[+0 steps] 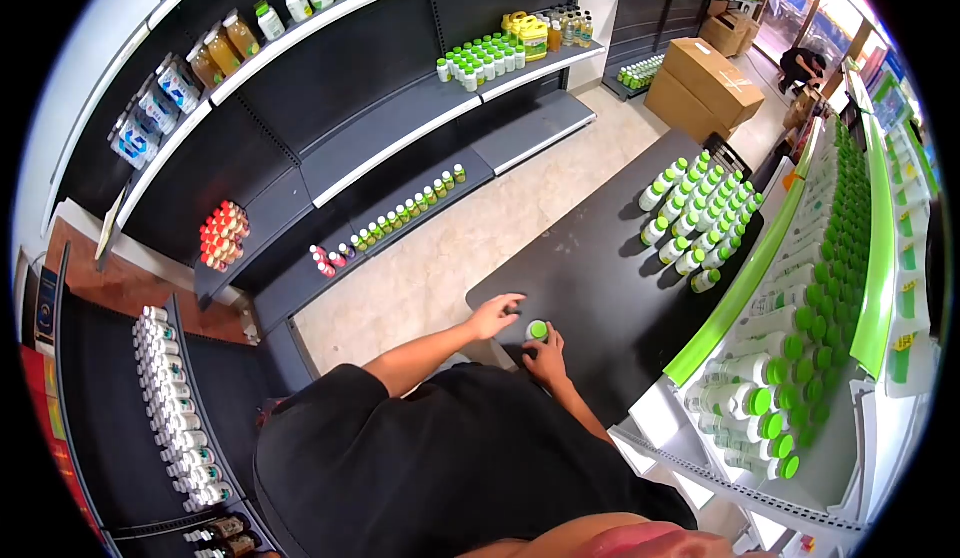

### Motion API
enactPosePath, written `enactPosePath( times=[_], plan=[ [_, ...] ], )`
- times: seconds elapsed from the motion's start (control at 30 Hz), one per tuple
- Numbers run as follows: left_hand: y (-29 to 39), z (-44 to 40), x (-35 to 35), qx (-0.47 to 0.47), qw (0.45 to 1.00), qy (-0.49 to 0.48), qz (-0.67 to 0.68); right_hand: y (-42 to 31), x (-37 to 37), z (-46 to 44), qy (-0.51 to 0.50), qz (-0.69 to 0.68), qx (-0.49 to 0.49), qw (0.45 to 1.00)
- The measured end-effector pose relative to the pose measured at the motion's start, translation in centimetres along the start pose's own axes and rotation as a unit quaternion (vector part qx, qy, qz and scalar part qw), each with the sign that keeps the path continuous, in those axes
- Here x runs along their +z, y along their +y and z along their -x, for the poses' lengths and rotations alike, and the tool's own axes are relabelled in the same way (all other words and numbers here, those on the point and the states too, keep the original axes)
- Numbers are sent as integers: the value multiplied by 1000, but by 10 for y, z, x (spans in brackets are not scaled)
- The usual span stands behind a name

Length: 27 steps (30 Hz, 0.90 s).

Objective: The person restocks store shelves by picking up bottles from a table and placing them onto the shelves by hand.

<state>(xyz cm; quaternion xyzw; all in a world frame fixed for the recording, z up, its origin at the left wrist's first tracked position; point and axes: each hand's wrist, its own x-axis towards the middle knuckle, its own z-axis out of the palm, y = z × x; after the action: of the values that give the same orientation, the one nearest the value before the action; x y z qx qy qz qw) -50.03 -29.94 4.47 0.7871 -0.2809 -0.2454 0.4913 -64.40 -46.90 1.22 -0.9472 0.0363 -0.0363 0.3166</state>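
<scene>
A white bottle with a green cap stands at the near edge of the dark table. My right hand has its fingers wrapped round the side of this bottle. To the left of it, my left hand hovers over the table's corner, its fingers apart and holding nothing. A gap lies between the left fingertips and the bottle. Farther along the same table stands a group of similar green-capped bottles, upright in rough rows.
A rack of green-capped bottles rises close on my right. Dark wall shelves with bottles curve round the left. Cardboard boxes stand on the floor beyond the table. A person crouches far off at the back right.
</scene>
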Motion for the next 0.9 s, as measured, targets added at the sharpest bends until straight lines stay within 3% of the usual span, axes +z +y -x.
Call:
enactPosePath(
  times=[0.07, 0.1, 0.13, 0.2, 0.27, 0.37, 0.6, 0.73, 0.77, 0.87, 0.9],
  plan=[
    [29, -6, 8, 41, 993, -63, -88, 17, 7, -4, -38, 26, -58, 997],
    [33, -9, 14, 80, 983, -87, -139, 20, 9, -8, -3, -8, -66, 998],
    [35, -12, 18, 119, 968, -111, -189, 18, 1, -15, -29, -30, 16, 999],
    [33, -14, 24, 50, 957, -179, -223, 7, -20, -32, -78, -76, 179, 978],
    [12, -17, 39, 0, 937, -216, -273, 5, -20, -36, -51, -65, 126, 989],
    [3, -6, 51, -1, 948, -174, -267, 5, -10, -40, -71, -129, 18, 989],
    [10, 31, 40, 18, 920, -144, -365, -5, 42, -16, -100, -105, 103, 984],
    [-4, 50, 28, -42, 918, -174, -353, 5, 60, -21, -226, -133, -74, 962],
    [-2, 54, 21, -79, 916, -202, -336, 14, 75, -22, -260, -69, -98, 958],
    [-30, 71, 8, -130, 939, -209, -241, 11, 87, -13, -307, -115, 19, 945],
    [-54, 76, 9, -125, 952, -200, -193, 21, 104, -15, -306, -118, -7, 945]
  ],
)
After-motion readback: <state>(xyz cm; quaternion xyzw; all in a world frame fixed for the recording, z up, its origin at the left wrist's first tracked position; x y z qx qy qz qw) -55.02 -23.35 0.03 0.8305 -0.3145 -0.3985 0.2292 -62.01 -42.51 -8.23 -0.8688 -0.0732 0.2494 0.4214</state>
